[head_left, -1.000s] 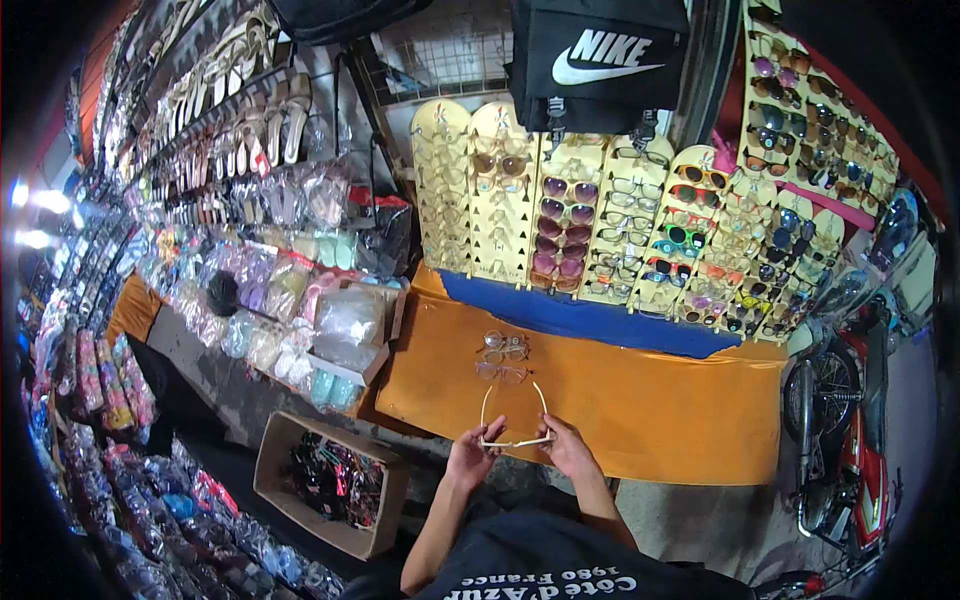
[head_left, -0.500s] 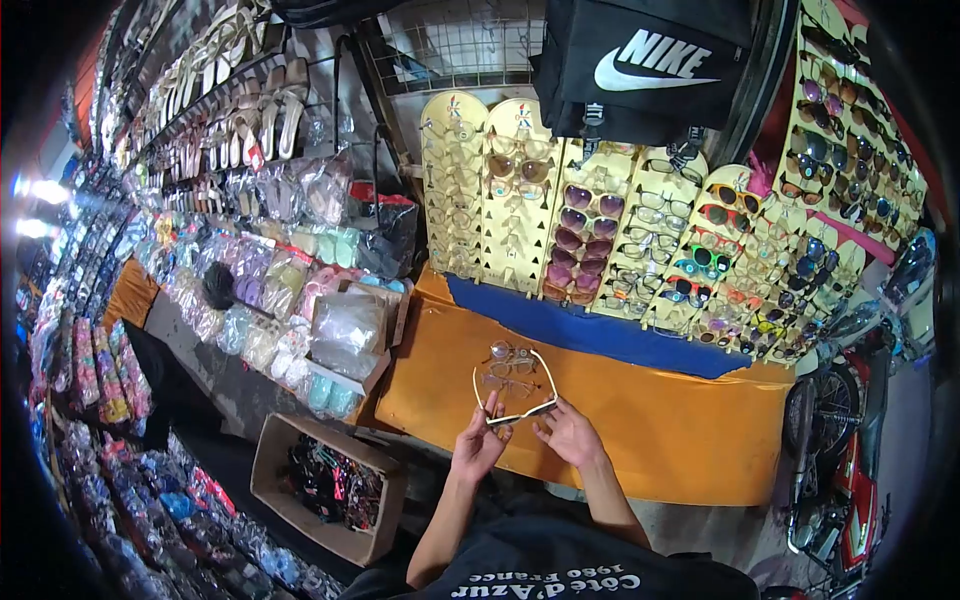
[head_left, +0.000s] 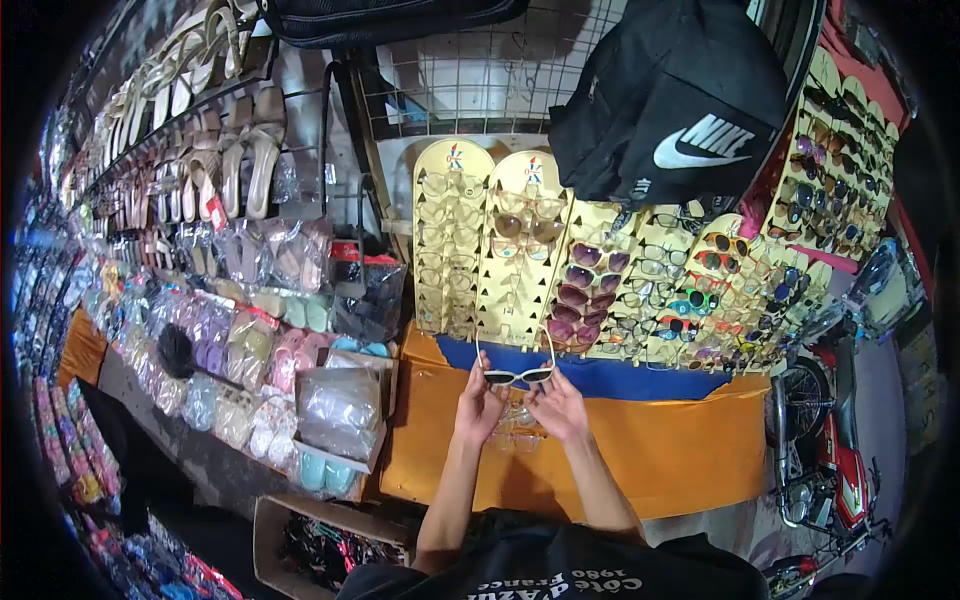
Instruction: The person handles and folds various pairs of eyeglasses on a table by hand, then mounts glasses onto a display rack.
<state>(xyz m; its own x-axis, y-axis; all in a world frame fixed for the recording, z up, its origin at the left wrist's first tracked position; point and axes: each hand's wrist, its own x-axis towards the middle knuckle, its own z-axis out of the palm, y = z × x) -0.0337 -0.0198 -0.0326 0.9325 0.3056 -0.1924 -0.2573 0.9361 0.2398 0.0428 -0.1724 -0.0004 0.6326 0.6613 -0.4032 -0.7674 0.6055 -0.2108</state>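
Observation:
Both hands hold a pair of white-framed sunglasses with dark lenses, raised over the near part of an orange-covered table. The temples are unfolded and point away from me, toward the display boards. My left hand grips the left end of the frame between thumb and fingers. At the opposite end, my right hand has its fingers closed on the frame. Beneath and between my hands, clear-lensed eyeglasses lie on the table, partly hidden by the hands.
Cream display boards with rows of glasses stand behind a blue strip. A black Nike bag hangs above them. Bagged slippers fill the left, with a cardboard box below. A red motorcycle stands at right.
My hands have lifted the sunglasses forward, and the frame is now more level and faces me. The camera view has tilted upward, so the boards and bag sit lower.

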